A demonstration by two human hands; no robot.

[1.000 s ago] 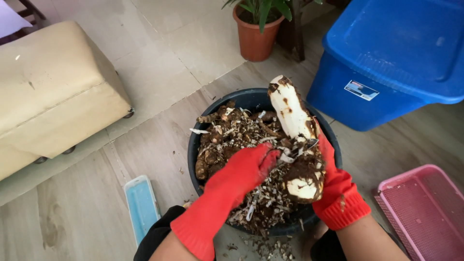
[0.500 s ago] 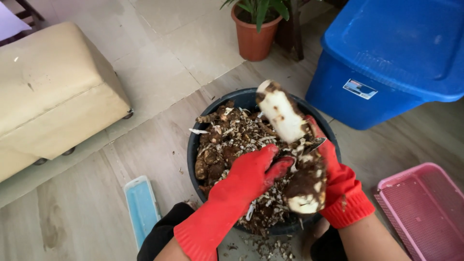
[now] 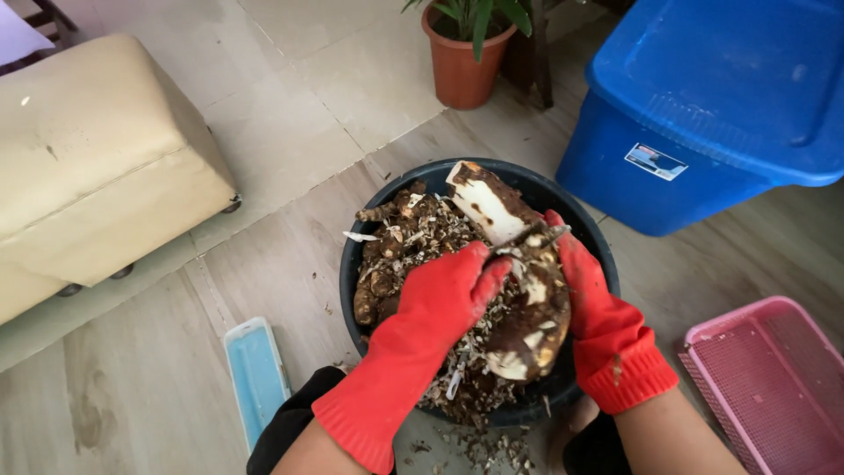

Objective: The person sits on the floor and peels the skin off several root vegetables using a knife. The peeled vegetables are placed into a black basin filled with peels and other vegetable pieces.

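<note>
A large brown root (image 3: 519, 290), partly peeled white at its far end, is held tilted over a black basin (image 3: 591, 230) full of peelings and smaller roots. My right hand (image 3: 591, 303), in a red rubber glove, grips the root from the right side. My left hand (image 3: 448, 295), also red-gloved, is closed around a small knife (image 3: 538, 237). Its thin blade lies across the root's middle, at the edge of the peeled part.
A blue lidded plastic bin (image 3: 721, 114) stands at the back right. A pink mesh basket (image 3: 774, 378) is at the right edge and a terracotta plant pot (image 3: 462, 70) behind. A beige padded ottoman (image 3: 88, 167) stands at left. A light blue flat lid (image 3: 255, 374) lies on the floor.
The root's white end has tipped lower and leftward. My left hand has slid up along the root, bringing the blade to its middle.
</note>
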